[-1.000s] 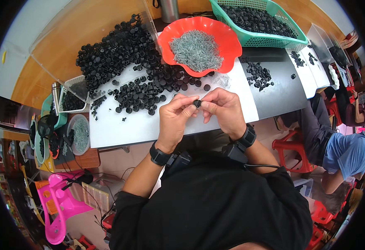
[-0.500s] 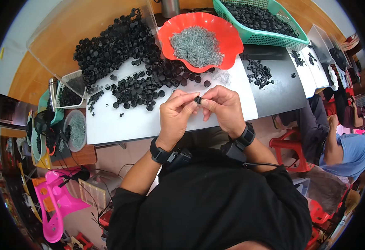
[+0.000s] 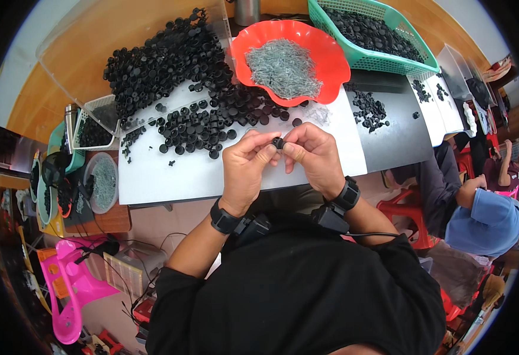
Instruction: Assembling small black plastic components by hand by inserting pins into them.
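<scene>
Close above the front of the white table top (image 3: 153, 177), both my hands meet on one small round black plastic piece (image 3: 278, 143). My left hand (image 3: 243, 167) pinches it between thumb and forefinger. From the other side, the thumb and fingertips of my right hand (image 3: 318, 158) grip the same piece. The fingertips cover much of it, so its exact kind is hidden. Just beyond my hands lies a loose black cap (image 3: 296, 122), and farther left spread many cup-shaped black caps (image 3: 197, 130).
A red scalloped bowl (image 3: 337, 77) of thin silvery metal pieces (image 3: 283, 65) stands beyond my hands. A green basket (image 3: 383, 60) of black parts is at the far right. A tipped clear bin (image 3: 70, 71) spills caps at left. A person in a blue shirt (image 3: 487, 219) sits at right.
Both hands still pinch the black piece, which appears slightly turned. The whole view has shifted a little. At the right, the person in blue has moved slightly.
</scene>
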